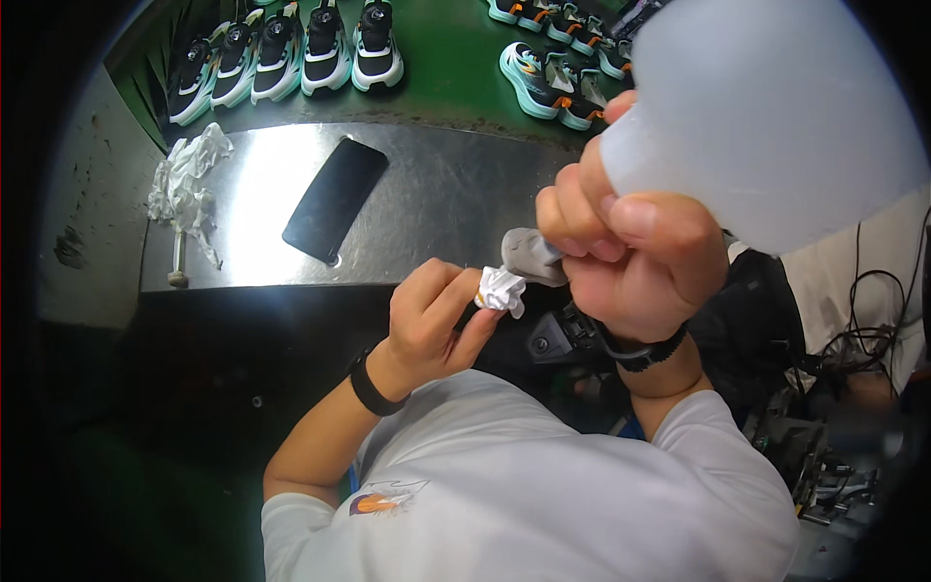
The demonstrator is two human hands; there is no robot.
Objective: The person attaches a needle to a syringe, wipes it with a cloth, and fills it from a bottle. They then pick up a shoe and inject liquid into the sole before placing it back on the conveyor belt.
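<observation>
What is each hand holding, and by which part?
Left hand: crumpled white wad, by its left side. Right hand: whitish bottle, by its narrow end.

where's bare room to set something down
Bare metal tabletop shows between the black phone and the right hand, and between the phone and the crumpled white bundle. The green surface is bare between left shoes and right shoes. The bundle crowds the tabletop's left end.

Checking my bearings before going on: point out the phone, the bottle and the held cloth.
Phone (336, 199): head view, middle of its dark upper face.
Bottle (766, 116): head view, its broad whitish body.
Held cloth (502, 290): head view, its crumpled folds.
</observation>
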